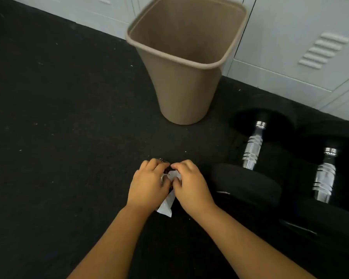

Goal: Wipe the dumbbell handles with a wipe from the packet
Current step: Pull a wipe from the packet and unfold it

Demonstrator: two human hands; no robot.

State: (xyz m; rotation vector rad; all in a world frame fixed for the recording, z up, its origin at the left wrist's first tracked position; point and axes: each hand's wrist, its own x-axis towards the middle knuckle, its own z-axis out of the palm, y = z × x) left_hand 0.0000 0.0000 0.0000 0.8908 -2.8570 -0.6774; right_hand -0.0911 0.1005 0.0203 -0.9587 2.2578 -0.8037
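Head view: a small white wipe packet (166, 202) is held low over the dark speckled rubber floor (69, 117), pinched at its upper end between the left hand (149, 184) and the right hand (189, 186). Both hands are curled, fingertips meeting over the packet's top, with both forearms reaching forward side by side. The step is judged to be opening the packet; it is best done with the two pinches kept close beside the tear line and pulled apart, so the wipe inside is not torn. Whether the packet is already open cannot be told. Two black dumbbells with knurled chrome handles (252, 150) lie untouched just right of the hands, near a beige plastic bin (185, 87).
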